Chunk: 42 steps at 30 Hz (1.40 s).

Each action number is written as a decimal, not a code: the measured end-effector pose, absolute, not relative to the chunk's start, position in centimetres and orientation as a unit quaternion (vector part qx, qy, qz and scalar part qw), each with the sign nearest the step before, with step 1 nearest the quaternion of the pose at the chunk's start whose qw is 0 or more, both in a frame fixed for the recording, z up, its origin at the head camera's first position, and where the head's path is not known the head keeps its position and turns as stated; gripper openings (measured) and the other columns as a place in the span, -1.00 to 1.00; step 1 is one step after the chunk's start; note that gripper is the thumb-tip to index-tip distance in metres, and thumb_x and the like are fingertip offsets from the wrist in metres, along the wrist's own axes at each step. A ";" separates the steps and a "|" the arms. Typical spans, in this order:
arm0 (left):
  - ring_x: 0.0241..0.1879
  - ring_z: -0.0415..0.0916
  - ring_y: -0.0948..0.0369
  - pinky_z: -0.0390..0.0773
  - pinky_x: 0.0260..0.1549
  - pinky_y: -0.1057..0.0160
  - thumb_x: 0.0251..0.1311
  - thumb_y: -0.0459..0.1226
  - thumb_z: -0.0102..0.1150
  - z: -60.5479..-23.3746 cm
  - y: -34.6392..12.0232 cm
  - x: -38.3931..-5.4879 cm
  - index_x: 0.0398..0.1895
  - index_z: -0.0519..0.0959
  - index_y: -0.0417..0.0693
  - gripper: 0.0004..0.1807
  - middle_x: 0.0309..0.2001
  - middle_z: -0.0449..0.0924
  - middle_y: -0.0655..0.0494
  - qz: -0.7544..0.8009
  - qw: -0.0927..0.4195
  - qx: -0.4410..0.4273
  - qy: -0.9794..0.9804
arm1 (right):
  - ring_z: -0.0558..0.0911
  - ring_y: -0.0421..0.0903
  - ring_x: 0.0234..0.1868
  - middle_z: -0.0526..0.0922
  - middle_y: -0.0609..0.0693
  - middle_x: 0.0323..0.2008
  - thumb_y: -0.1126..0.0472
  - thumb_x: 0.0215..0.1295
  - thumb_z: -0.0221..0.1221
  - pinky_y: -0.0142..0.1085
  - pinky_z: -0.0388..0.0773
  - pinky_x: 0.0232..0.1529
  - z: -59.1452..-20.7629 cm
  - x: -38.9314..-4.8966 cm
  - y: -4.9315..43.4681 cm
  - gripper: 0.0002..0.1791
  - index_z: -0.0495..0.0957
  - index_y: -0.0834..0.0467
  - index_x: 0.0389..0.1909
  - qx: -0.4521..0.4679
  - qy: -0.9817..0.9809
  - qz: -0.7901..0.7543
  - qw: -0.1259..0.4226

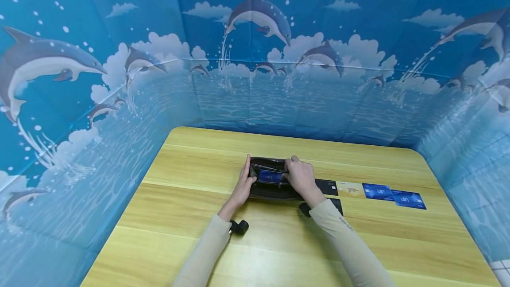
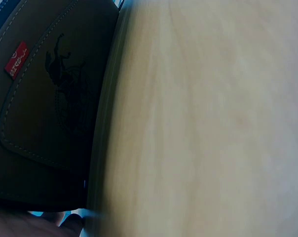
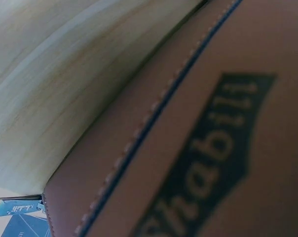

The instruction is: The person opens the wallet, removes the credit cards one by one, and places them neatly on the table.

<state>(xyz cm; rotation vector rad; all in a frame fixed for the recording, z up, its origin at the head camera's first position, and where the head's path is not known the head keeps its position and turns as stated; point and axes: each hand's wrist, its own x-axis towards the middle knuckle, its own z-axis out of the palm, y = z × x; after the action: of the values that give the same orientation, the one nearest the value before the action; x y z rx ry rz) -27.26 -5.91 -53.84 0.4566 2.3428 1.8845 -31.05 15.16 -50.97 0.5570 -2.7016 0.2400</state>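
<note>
A dark brown zip wallet (image 1: 275, 194) is spread open near the middle of the table. My left hand (image 1: 242, 185) grips its left end, thumb at the front edge. Over the right end, my right hand (image 1: 300, 176) holds the wallet with curled fingers, its thumb by a blue VIP card (image 1: 268, 176) that lies inside. In the left wrist view the wallet's outer side (image 2: 30, 113) carries a horse-and-rider stamp and a red tag (image 2: 17, 60). The right wrist view shows its brown face (image 3: 124, 207) with a dark lettered label (image 3: 213, 143) and a zipper pull (image 3: 20, 205).
Right of the wallet lie a black card (image 1: 327, 187), a gold card (image 1: 349, 189) and two blue VIP cards (image 1: 377, 191), the last two overlapping. Another black card (image 1: 338, 205) is partly under the right sleeve. A dolphin-print curtain (image 1: 255, 101) surrounds the wooden table (image 1: 159, 234).
</note>
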 end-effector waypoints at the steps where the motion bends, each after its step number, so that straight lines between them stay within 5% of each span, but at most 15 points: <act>1: 0.43 -0.44 0.01 -0.17 0.27 -0.17 0.46 -0.34 -0.32 -53.9 -5.9 -27.2 0.51 -0.42 0.15 -0.27 0.49 -0.46 0.04 0.619 0.048 0.149 0.769 | 0.41 -0.13 -0.71 0.38 -0.06 -0.61 0.14 -0.15 0.51 -0.25 0.33 -0.72 -50.9 -31.0 15.2 -0.68 0.50 0.11 -0.64 0.198 -0.959 0.085 0.184; 26: 0.43 -0.44 0.02 -0.15 0.28 -0.16 0.46 -0.35 -0.32 -54.2 -6.0 -27.5 0.51 -0.42 0.06 -0.28 0.49 -0.46 0.04 0.620 0.046 0.154 0.768 | 0.46 -0.14 -0.69 0.41 -0.10 -0.63 0.16 -0.01 0.44 -0.26 0.37 -0.70 -50.4 -31.1 15.6 -0.83 0.64 0.08 -0.60 0.213 -0.957 0.102 0.169; 42: 0.43 -0.42 0.18 -0.18 0.29 -0.13 0.42 -0.24 -0.27 -57.5 -5.7 -29.0 0.51 -0.38 0.32 -0.25 0.49 -0.42 0.28 0.626 0.025 0.133 0.768 | 0.46 -0.18 -0.67 0.43 -0.12 -0.61 0.18 0.04 0.40 -0.26 0.37 -0.67 -50.0 -31.2 16.1 -0.87 0.65 0.06 -0.58 0.216 -0.954 0.141 0.152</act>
<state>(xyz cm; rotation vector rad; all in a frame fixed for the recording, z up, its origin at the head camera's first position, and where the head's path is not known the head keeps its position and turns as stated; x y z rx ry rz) -29.04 -5.70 -57.49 0.4116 2.3734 1.9365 -31.16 16.06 -49.99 0.6210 -2.7369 0.4052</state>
